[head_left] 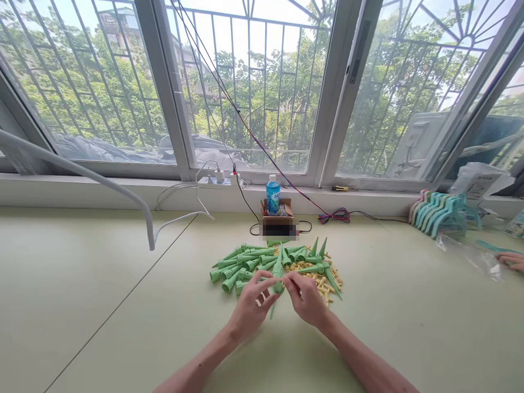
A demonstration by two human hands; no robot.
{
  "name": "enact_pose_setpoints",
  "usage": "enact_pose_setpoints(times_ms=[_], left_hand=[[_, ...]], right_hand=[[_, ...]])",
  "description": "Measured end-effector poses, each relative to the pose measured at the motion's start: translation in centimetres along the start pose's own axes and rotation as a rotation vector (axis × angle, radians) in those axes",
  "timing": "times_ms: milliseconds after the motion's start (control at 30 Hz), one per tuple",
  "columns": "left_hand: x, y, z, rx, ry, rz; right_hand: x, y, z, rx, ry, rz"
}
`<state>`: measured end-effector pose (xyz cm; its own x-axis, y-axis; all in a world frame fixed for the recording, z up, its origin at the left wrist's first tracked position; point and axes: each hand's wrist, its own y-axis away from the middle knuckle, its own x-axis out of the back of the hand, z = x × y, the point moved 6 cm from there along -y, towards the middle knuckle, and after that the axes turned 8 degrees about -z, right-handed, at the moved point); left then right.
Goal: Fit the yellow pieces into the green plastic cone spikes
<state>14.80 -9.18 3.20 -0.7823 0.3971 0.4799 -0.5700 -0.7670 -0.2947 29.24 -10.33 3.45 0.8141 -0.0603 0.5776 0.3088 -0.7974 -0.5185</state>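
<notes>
My left hand and my right hand meet over the pale green table, both pinching one green cone-shaped spike whose tip points down toward me. Just beyond my fingers lies a heap of several green spikes. To its right lies a scatter of small yellow pieces, with a few more green spikes resting on them.
A small cardboard box with a blue bottle stands behind the heap. Cables and a power strip lie on the sill. Teal hangers and a plastic bag sit at right, near another person's fingers.
</notes>
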Motion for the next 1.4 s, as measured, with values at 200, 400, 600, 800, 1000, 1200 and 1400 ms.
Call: enact_pose_setpoints(times_ms=[200, 400, 600, 800, 1000, 1200, 1400], left_hand=[[0.0, -0.3, -0.4, 0.126, 0.188, 0.029], [-0.6, -0.5, -1.6, 0.369, 0.61, -0.042], [-2.1, -0.2, -1.0, 0.434, 0.829, -0.263], [-1.8, -0.2, -1.0, 0.381, 0.761, -0.253], [-1.2, -0.4, -0.8, 0.316, 0.669, -0.177], [-0.6, -0.3, -0.6, 0.239, 0.434, -0.083], [-0.4, -0.1, -0.5, 0.202, 0.23, -0.027]], right_hand=[[0.6, 0.1, 0.0, 0.004, 0.043, 0.11], [1.2, 0.2, -0.3, 0.027, 0.033, 0.168], [0.5, 0.0, -0.9, 0.092, -0.03, 0.059], [0.1, -0.1, -0.8, 0.094, -0.036, 0.023], [0.0, 0.0, -0.6, 0.082, -0.041, 0.012], [0.0, 0.0, -0.4, 0.07, -0.038, 0.01], [-0.1, 0.1, -0.1, 0.063, -0.035, 0.008]])
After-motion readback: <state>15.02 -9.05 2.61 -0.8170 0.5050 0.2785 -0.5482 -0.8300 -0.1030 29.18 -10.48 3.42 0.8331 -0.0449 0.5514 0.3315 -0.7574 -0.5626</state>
